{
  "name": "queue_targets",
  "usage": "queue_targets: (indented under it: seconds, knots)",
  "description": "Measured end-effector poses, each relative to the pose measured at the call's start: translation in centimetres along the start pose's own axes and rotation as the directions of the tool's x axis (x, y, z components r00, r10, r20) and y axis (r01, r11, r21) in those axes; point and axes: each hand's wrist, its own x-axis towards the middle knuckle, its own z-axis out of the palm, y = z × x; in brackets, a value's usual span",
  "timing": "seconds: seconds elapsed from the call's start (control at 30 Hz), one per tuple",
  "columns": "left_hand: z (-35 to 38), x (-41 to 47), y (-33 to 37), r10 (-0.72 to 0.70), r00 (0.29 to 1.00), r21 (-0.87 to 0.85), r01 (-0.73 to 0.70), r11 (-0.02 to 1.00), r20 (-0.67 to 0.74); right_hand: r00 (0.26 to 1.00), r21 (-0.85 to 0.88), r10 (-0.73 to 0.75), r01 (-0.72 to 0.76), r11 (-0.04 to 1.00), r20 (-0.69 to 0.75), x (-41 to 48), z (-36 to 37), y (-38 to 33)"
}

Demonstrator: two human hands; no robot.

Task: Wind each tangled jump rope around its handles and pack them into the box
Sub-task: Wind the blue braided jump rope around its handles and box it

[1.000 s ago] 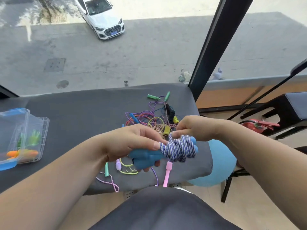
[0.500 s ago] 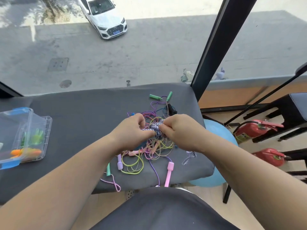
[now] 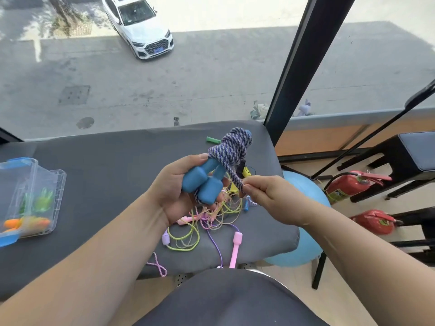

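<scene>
Jump rope (image 3: 231, 147) between hands (image 3: 175, 187) (image 3: 270, 196), left palm-up, right knuckles-up

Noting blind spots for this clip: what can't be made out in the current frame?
All in the head view:
- End of the striped rope: hidden inside the right hand's pinch.
- Clear box: cut off by the left edge, contents blurred through its walls.
- Loose rope tangle: partly behind the left hand and the right hand, so the ropes can't be counted.
- White car's plate: too small to read.

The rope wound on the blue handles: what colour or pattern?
Purple-blue and white twisted braid; the head view shows the rope best, bunched above the handles.
</scene>
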Motion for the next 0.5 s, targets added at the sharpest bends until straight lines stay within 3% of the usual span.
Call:
queue_targets:
  seconds: [0.23, 0.4, 0.5]
  knots:
    - [-1.1, -0.6, -1.2, -0.092, 0.980, 0.200, 0.056, 0.978, 0.176, 0.975, -0.232, 0.146, -0.105, 0.967, 0.169, 2.3, -3.3, 1.1]
    - [-0.9, -0.4, -2.0, -0.245, 0.937, 0.431, 0.120, 0.894, 0.248, 0.918, -0.265, 0.112, -0.008, 0.964, 0.381, 4.7, -4.0, -1.8]
    - [0.2, 0.2, -2.2, -0.263, 0.955, 0.652, 0.113, 0.750, 0.137, 0.903, -0.407, 0.074, 0.117, 0.906, 0.424, 6.5, -3.0, -4.0]
